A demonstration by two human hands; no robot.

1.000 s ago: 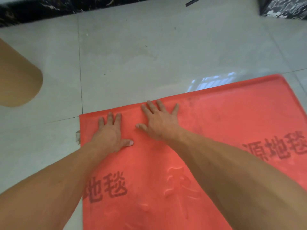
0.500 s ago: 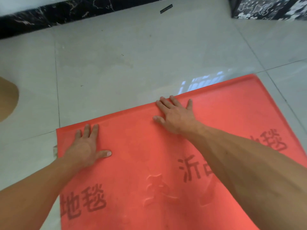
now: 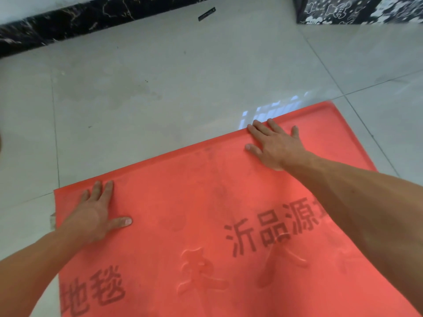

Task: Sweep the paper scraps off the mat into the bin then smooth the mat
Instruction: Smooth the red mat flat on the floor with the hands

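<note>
A red mat (image 3: 196,202) with dark printed characters lies flat on the pale tiled floor. My left hand (image 3: 91,216) presses palm-down near the mat's far left corner, fingers spread. My right hand (image 3: 274,145) lies flat on the far edge toward the right corner, fingertips at the raised rim. Both hands hold nothing. No paper scraps show on the mat. The bin is out of view.
A small pale scrap (image 3: 53,218) peeks out at the mat's left edge. A dark strip (image 3: 206,14) lies on the floor by the black marble skirting (image 3: 68,21). A black patterned box (image 3: 357,9) stands at the far right.
My hands have slid apart along the mat's far edge, the left toward the left corner and the right toward the right. The brown object at the left has left the view.
</note>
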